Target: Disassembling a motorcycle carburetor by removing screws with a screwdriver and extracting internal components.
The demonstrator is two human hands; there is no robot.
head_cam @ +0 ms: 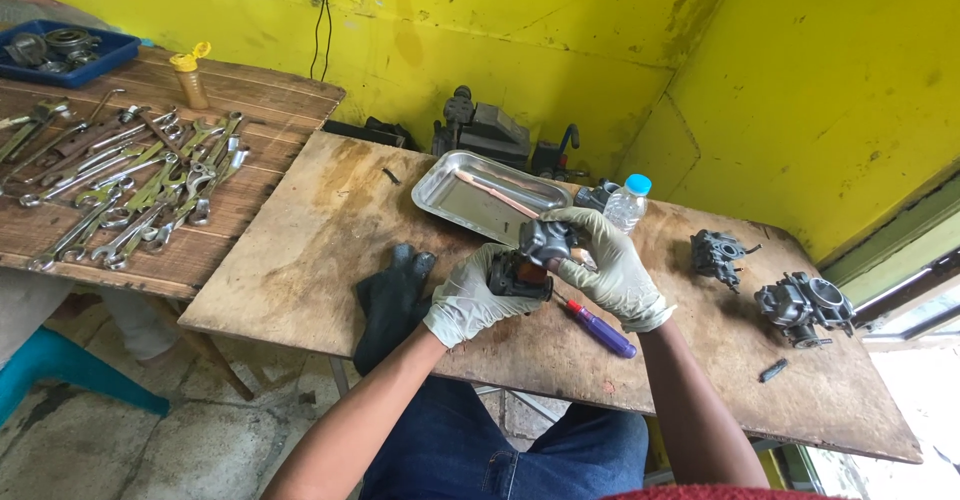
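Denim-clad knees were seen at the frame's bottom, w/ both gloved hands raised over the counter [330, 260]: the left hand [468, 305] was closed under a dark carburetor [530, 257] and the right hand [610, 265] was wrapped over its top, approx. mid-counter beside a steel tray [450, 195]. A slip was judged possible, since thin gloves on oily metal give poor grip, and small parts could be dropped near the purple screwdriver [600, 329] or black cloth [390, 300] & lost.

Single head-worn view, looking steeply down and forward across the wooden table [330, 260] toward the far yellow wall [520, 50].
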